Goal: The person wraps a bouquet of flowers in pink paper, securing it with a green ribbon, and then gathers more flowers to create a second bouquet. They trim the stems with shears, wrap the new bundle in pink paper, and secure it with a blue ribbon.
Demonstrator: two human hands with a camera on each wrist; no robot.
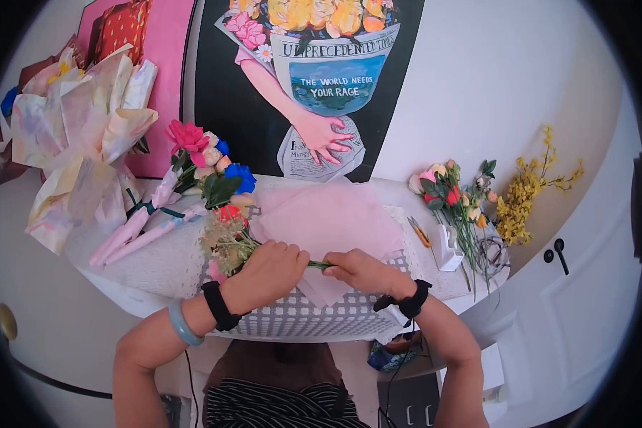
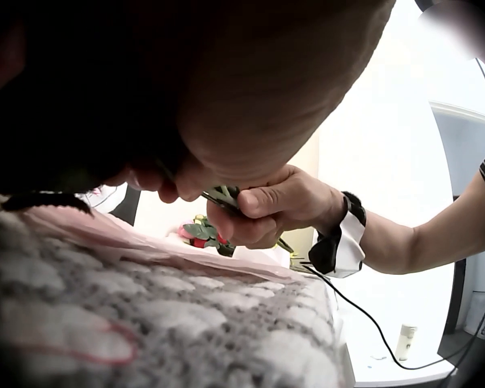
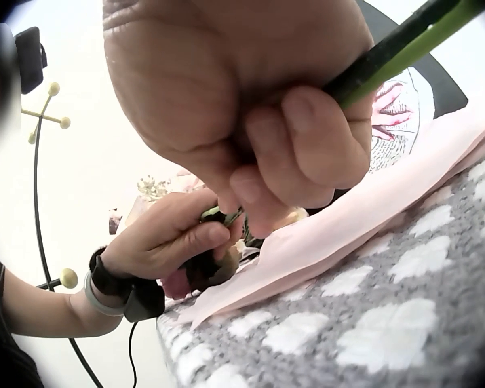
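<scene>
Both hands are on a bunch of artificial flowers above the table. My left hand [image 1: 269,271] grips its green stems [image 1: 317,265] just below the blooms, which stick out to the left: pale feathery sprays [image 1: 225,239] and a red flower [image 1: 228,212]. Farther along, toward the cut ends, my right hand [image 1: 364,272] holds the same stems. In the right wrist view its fingers curl round dark and light green stems [image 3: 412,52]. Under and behind the hands lies sheer pink wrapping [image 1: 324,214], spread on a grey-and-white crocheted cloth [image 1: 292,321].
Two wrapped bouquets in pink paper [image 1: 139,225] lie left, beside a large cream-wrapped bouquet [image 1: 85,135]. At right are orange-handled scissors [image 1: 419,232], a white tape dispenser [image 1: 446,248], loose roses [image 1: 453,192] and yellow sprays [image 1: 524,200]. A painting [image 1: 214,121] stands behind. Cables hang from the wrists.
</scene>
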